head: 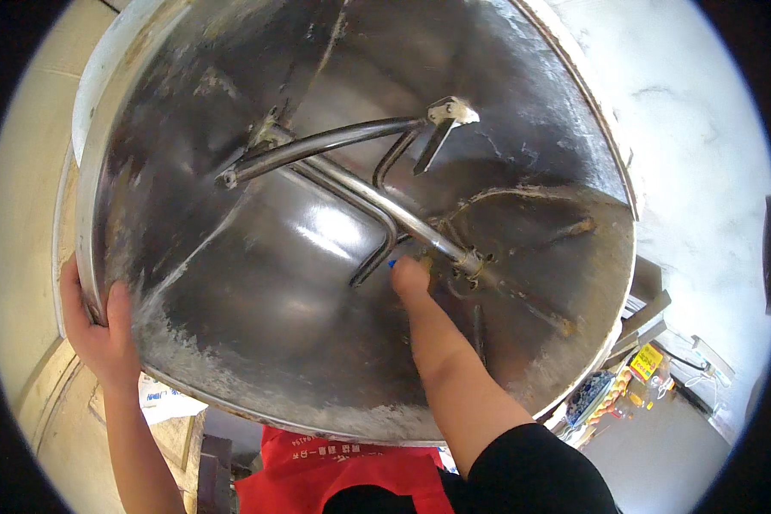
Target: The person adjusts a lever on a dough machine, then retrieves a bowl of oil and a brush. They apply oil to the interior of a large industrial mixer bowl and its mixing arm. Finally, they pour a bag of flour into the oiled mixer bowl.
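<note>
A large, stained stainless-steel mixing drum (283, 321) opens before me, with pale dried residue along its inner wall. Inside it, a bent tubular agitator (360, 186) runs from the upper left to a mount at the lower right. My left hand (106, 334) grips the drum's rim at the left, thumb inside and fingers outside. Reaching into the drum, my right hand (412, 275) is beside the lower end of the agitator shaft, its fingers mostly hidden. A small blue piece (392, 263) shows at its edge; I cannot tell what it belongs to.
Below the near rim is a red apron (353, 462) bearing writing. At the lower right, a grey surface (655, 450) lies beside a clear bottle (642, 389) with a yellow label and a blue-patterned bowl (588, 395). A pale wall (694, 160) stands at the right.
</note>
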The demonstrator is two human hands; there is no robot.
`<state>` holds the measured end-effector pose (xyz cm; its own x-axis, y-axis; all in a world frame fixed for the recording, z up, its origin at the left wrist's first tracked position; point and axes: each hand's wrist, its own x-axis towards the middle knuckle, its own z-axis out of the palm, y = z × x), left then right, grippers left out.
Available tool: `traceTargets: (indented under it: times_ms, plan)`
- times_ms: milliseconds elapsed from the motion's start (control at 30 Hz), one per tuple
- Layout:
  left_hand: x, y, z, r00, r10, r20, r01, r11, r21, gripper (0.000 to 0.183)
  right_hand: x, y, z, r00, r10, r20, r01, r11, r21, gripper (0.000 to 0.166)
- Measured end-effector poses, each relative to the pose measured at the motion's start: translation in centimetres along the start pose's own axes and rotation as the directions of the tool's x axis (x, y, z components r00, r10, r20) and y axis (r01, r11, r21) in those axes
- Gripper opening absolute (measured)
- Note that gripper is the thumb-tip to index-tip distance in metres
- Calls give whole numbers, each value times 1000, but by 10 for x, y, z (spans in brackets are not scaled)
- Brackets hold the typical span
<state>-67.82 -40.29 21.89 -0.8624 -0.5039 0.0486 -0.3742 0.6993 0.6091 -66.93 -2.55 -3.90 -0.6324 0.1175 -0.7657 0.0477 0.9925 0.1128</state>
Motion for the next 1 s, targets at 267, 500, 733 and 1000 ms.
traceTargets:
  times_ms: [267, 500, 733, 1000]
  plan:
    - [3, 0, 4, 998, 56, 4, -56, 996, -75, 40, -42, 10, -79, 999, -38, 39, 43, 991, -125, 22]
    - [5, 12, 1, 996, 79, 44, -74, 993, -95, 38, -92, 22, -178, 992, 21, 127, 2, 984, -180, 22]
    - [8, 14, 5, 991, 134, 13, -131, 981, -146, 37, -116, 16, -142, 981, -172, 94, 195, 899, -393, 21]
    - [8, 19, 1, 993, 117, 10, -114, 981, -158, 35, -174, -20, -193, 778, 101, 621, 110, 950, -292, 20]
